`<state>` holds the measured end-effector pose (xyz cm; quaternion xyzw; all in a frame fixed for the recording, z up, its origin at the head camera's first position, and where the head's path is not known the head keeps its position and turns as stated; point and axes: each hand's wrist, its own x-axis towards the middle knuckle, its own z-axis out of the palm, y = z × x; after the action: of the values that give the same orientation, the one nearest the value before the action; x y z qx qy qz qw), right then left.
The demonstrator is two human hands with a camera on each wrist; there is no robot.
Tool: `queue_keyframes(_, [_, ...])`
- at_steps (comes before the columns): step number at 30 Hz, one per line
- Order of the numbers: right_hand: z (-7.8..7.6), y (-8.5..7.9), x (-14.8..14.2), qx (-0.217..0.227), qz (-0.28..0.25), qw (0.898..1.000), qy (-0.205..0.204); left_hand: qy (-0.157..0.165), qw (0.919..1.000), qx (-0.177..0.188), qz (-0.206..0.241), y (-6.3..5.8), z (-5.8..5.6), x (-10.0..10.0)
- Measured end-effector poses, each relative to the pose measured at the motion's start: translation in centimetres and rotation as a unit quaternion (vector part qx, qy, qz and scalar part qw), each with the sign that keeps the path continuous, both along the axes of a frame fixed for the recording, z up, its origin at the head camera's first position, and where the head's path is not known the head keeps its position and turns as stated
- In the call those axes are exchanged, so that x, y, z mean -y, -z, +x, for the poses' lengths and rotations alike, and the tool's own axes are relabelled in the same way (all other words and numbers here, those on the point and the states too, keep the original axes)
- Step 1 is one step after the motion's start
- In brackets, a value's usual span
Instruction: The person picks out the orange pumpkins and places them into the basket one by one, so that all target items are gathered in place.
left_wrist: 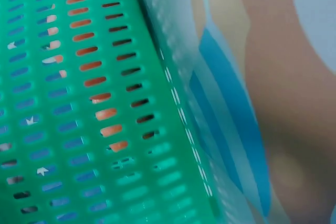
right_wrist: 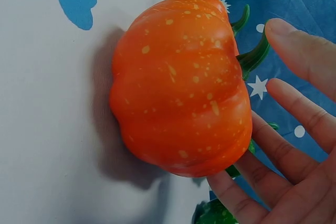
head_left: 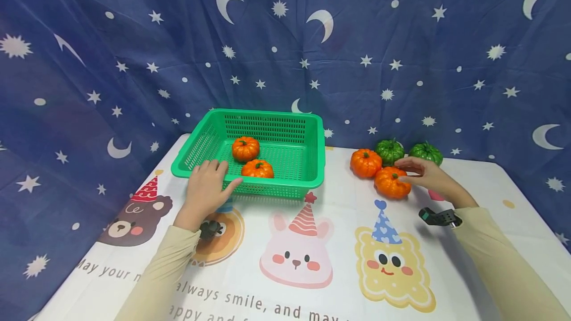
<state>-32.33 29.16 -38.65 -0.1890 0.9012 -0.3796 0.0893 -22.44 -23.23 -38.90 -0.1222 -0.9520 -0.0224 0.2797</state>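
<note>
My left hand [head_left: 206,189] lies at the near left rim of a green plastic basket [head_left: 314,162], fingers reaching over the edge and thumb extended to the right. Two orange toy pumpkins sit inside: one farther back [head_left: 245,149] and one by the near wall [head_left: 257,169]. My right hand [head_left: 426,178] is at the right side of another orange pumpkin [head_left: 391,183] on the table. In the right wrist view its fingers [right_wrist: 302,106] are spread beside this pumpkin [right_wrist: 181,87], near its green stem, not closed round it. The left wrist view shows only basket wall and tablecloth, no fingers.
Behind the right-hand pumpkin stand another orange pumpkin [head_left: 366,163] and two green ones, one nearer the middle [head_left: 390,152] and one farther right [head_left: 426,153]. A white tablecloth [head_left: 339,212] with cartoon prints covers the table. A blue star-and-moon curtain [head_left: 267,63] hangs behind.
</note>
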Motion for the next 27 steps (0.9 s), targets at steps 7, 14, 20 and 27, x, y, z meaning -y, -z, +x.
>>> queue_keyframes(7, [-0.2,0.2,0.0,0.003,0.001,1.000,-0.008,0.019,0.9994,-0.008,0.029,0.4,-0.1,0.1])
queue_keyframes(14, [-0.5,0.9,-0.1,0.024,-0.005,0.999,-0.020,0.025,0.9990,0.013,0.034,0.4,-0.1,0.3])
queue_keyframes(20, [-0.5,1.3,-0.1,0.039,-0.006,0.999,-0.020,0.021,0.9987,0.037,0.027,0.0,0.0,0.3])
queue_keyframes(27, [-0.5,1.5,-0.1,0.047,-0.007,0.999,-0.025,0.016,0.9987,0.039,0.027,0.0,0.0,0.3])
